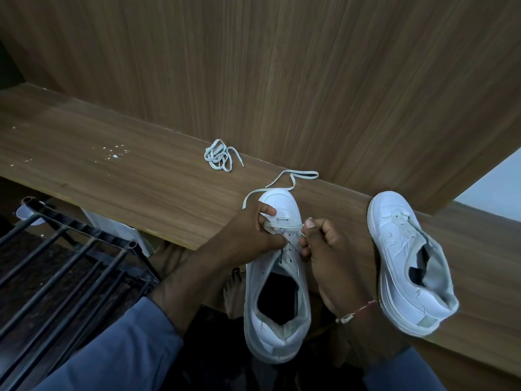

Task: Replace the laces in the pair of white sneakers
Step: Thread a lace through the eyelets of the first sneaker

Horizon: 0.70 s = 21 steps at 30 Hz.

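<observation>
The person is working on one white sneaker [277, 306], which is sitting right between the two hands with its toe resting on the edge of the wooden desk [112, 153] and its heel hanging off toward the body. The left hand [253, 232] is gripping the front of the shoe, thumb lying across the toe cap and fingers curling in at the lowest eyelets, where they are pinching the lace [293, 176]. The right hand [318, 249] is closing on the same lace just across the tongue, fingers curled and thumb raised, so the two hands are sitting close together with a short stretch of lace running taut between them. A loose length is trailing out from the left hand and looping on the desk beyond the toe. The other sneaker [406, 263] is lying on the desk just to the right of the right hand, with no lace in its eyelets. A spare lace [218, 155] is lying bunched up farther out, beyond the left hand. A thread bracelet [356, 311] is showing on the right wrist, and a black rack [70, 263] is standing off to the left of the left arm
</observation>
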Tool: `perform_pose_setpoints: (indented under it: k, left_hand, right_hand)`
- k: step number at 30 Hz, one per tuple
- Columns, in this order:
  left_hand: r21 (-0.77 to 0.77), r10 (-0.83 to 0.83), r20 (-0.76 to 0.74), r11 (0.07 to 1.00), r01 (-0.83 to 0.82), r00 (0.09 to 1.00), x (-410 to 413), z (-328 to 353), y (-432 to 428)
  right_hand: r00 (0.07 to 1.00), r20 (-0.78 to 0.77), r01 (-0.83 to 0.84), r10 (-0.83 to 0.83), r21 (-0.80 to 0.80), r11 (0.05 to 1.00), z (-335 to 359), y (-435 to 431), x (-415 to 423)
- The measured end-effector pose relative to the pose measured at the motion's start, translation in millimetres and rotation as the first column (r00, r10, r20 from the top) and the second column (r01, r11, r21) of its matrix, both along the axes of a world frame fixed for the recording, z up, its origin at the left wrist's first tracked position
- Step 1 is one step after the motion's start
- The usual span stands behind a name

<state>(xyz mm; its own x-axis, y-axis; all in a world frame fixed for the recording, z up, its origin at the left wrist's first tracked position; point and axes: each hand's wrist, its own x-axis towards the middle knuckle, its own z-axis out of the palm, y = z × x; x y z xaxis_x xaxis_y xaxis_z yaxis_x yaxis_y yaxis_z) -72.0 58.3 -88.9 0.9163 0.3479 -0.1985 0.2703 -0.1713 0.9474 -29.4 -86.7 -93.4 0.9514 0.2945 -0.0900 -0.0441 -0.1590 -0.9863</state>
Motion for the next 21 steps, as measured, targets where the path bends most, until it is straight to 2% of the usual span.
perform_pose_setpoints:
  k: [2,5,6,7,8,9,10,11,12,13,15,18,21]
  left_hand:
    - [0.01,0.038,-0.016,0.999,-0.038,0.999,1.5,-1.4,-0.8]
    - [0.019,0.074,-0.023,0.997,-0.074,0.997,4.6,-4.3,-5.5]
    - [0.044,0.087,-0.012,0.995,-0.087,0.996,5.5,-5.2,-7.2]
    - [0.083,0.098,0.008,0.992,-0.099,0.995,6.2,-6.3,-9.1]
    - [0.13,0.107,0.026,0.985,-0.109,0.994,6.3,-7.4,-10.9]
    - [0.177,0.109,0.049,0.977,-0.116,0.993,6.0,-8.7,-12.6]
    - [0.217,0.108,0.074,0.969,-0.122,0.991,5.9,-9.1,-13.7]
    - [0.241,0.109,0.094,0.962,-0.128,0.99,5.8,-10.4,-14.5]
    - [0.249,0.111,0.104,0.959,-0.134,0.988,5.7,-10.6,-14.7]
    - [0.241,0.115,0.106,0.961,-0.137,0.988,5.9,-11.0,-14.9]
    - [0.196,0.142,0.109,0.967,-0.162,0.984,6.7,-11.4,-12.3]
    - [0.147,0.213,0.115,0.962,-0.229,0.97,8.2,-11.9,-8.4]
    - [0.129,0.184,0.069,0.973,-0.192,0.98,8.0,-9.8,-8.7]
  right_hand:
    - [0.995,-0.095,0.005,0.01,0.163,0.987,9.6,-1.4,0.9]
    - [0.975,-0.214,0.081,0.052,0.567,0.82,40.2,-14.0,9.7]
    - [0.974,-0.222,0.103,0.047,0.615,0.782,48.5,-20.0,13.9]
    - [0.977,-0.212,0.117,0.014,0.59,0.799,53.2,-25.0,17.0]
    - [0.986,-0.161,0.114,-0.043,0.464,0.878,53.6,-29.3,18.4]
    - [0.996,-0.046,0.088,-0.08,0.218,0.972,49.5,-32.7,18.2]
    - [0.992,0.11,0.067,-0.057,-0.091,0.994,42.9,-35.8,17.2]
    - [0.968,0.249,0.053,0.036,-0.342,0.938,35.6,-37.7,14.3]
    - [0.928,0.338,0.037,0.153,-0.494,0.869,29.9,-37.8,11.4]
    - [0.894,0.374,0.016,0.249,-0.58,0.815,25.4,-37.5,8.7]
    - [0.863,0.35,-0.03,0.364,-0.684,0.729,20.9,-33.0,5.2]
    - [0.85,0.303,-0.038,0.432,-0.782,0.622,17.5,-26.2,4.8]
    - [0.846,0.265,-0.065,0.463,-0.81,0.582,17.3,-22.4,4.6]
